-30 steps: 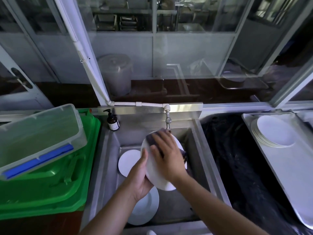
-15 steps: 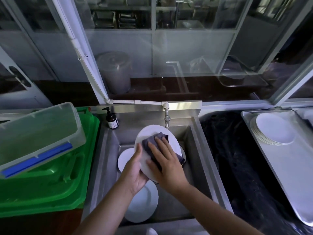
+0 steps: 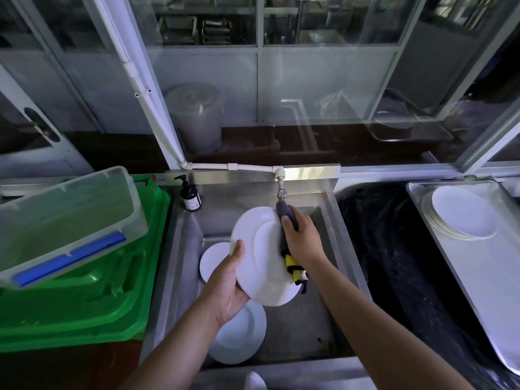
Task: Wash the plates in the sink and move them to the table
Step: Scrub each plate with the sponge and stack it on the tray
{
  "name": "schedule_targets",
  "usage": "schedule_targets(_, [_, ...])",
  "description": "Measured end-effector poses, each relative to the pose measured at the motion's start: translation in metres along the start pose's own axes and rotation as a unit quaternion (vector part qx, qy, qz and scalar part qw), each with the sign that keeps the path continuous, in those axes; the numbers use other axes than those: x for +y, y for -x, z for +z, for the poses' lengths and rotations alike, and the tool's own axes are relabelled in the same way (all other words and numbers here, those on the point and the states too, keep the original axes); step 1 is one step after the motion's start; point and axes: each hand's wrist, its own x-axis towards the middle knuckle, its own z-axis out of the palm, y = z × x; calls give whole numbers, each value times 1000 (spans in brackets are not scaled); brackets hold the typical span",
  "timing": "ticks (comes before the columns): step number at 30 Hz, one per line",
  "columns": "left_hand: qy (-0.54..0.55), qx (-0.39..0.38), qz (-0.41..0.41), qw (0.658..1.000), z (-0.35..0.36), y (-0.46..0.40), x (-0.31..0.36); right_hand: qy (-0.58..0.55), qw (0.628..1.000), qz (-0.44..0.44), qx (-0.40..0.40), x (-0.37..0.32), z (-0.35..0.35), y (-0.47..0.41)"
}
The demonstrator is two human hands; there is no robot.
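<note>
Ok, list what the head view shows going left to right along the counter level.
Clear bin on the green crate → soap bottle → left hand → held plate → right hand with the cloth → black basin → plate stack on the tray.

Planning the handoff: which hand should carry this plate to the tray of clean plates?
Probably the left hand: it already grips the plate, while the right hand holds the cloth, though the tray lies rightward.

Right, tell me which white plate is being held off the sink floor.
The tilted plate gripped by the left hand, which the right hand wipes with a cloth. The other two lie flat in the sink.
</note>
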Motion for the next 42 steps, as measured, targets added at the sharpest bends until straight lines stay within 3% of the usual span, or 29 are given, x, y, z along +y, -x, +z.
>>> schedule_targets(4, [-13, -9, 7, 1000, 5, -6, -3, 85, 986, -141, 33, -13, 18, 17])
schedule_targets(8, [49, 12, 0, 999, 5, -16, -4, 97, 964, -242, 43, -16, 43, 49])
schedule_targets(15, [165, -7, 3, 986, -15, -22, 10, 166, 893, -419, 15, 24, 31, 77])
schedule_targets(17, [178, -31, 5, 984, -21, -22, 7, 145, 908, -392, 28, 37, 23, 73])
schedule_targets(21, [165, -33, 2, 986, -26, -13, -1, 70, 961, -258, 72, 49, 12, 58])
schedule_targets(24, [109, -23, -19, 994, -24, -5, -4, 15, 993, -104, 53, 42, 2, 39])
schedule_targets(26, [64, -17, -42, 997, -21, 0, -7, 20, 997, -69, 39, 38, -2, 28])
schedule_targets(31, [33, 10, -55, 998, -11, -4, -17, 113, 982, -150, 16, 24, 16, 37])
schedule_targets(36, [146, 43, -15, 988, -17, -18, -8, 163, 934, -316, 19, 37, 36, 82])
schedule_targets(42, [225, 61, -9, 972, -16, -23, -7, 276, 888, -367, -15, 59, 34, 79])
